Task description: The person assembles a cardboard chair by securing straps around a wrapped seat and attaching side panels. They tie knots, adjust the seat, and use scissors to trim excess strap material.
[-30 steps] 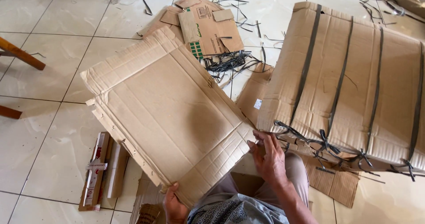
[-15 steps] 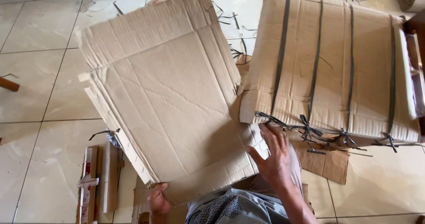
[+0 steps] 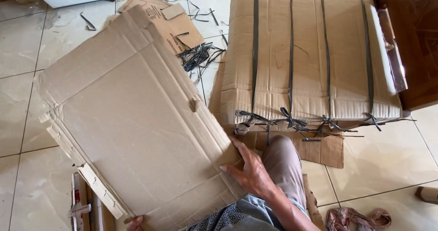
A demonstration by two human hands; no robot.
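The right hand (image 3: 248, 169) lies flat, fingers spread, on the cardboard (image 3: 132, 126) at its 4 o'clock edge; the left hand (image 3: 135, 223), at 6, is mostly hidden, grip unclear. Light, stiff sheets, likely to slide; best held at opposite edges.

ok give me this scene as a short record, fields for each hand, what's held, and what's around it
left hand: only fingertips show, at the lower edge of the cardboard sheets
right hand: spread flat on the sheets' right corner
held item: cardboard sheets, a flat stack, tilted across the lap
bundle: flattened cardboard tied with dark straps, knotted along the near edge, lying on the floor to the right
scraps: loose strap pieces and a cardboard piece behind the sheets
floor: pale tiles
far right: brown wooden furniture
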